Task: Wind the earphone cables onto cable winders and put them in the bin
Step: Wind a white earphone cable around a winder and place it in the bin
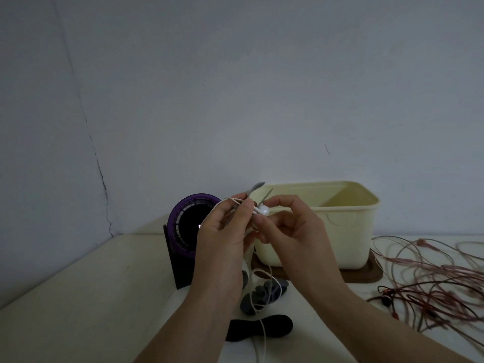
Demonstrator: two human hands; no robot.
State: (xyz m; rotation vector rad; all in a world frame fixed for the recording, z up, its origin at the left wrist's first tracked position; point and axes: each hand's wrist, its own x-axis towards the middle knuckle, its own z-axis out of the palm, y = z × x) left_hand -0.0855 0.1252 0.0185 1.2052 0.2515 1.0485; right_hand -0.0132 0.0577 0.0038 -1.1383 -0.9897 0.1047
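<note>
White earphone cable [264, 336] trails down from our left grip [222, 237], clamped on the up-tilted grey winder [255, 187], while our right grip [290, 231] pinches the earbud [264, 210] just beside it.

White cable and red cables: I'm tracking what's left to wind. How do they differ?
The white cable is held up by the left hand and right hand against a grey winder; the red cables lie untouched on the table. The white cable hangs down; the red cables spread in a tangle. Neither is in the bin.
</note>
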